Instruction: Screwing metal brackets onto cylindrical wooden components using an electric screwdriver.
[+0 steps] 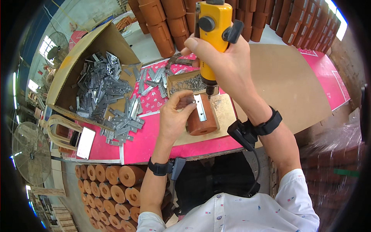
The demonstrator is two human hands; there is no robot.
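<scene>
My right hand (228, 62) is wrapped round a yellow power screwdriver (212, 29), held upright with its black chuck (210, 88) pointing down. Its tip is just above the upper end of a silver metal bracket (201, 110). That bracket lies along a brown clay-coloured cylinder (203, 127), which rests on a pale board (225, 112). My left hand (174, 114) is closed, thumb and forefinger pinching what looks like a small screw at the bracket's left edge. The fingertips hide most of it.
A cardboard box (63, 83) on its side spills metal brackets (104, 83) onto the pink tabletop (143, 145). Behind the cylinder are a tray of screws (189, 83) and a hammer (179, 60). A phone (85, 143) leans at left. Brown cylinders (158, 33) are stacked behind.
</scene>
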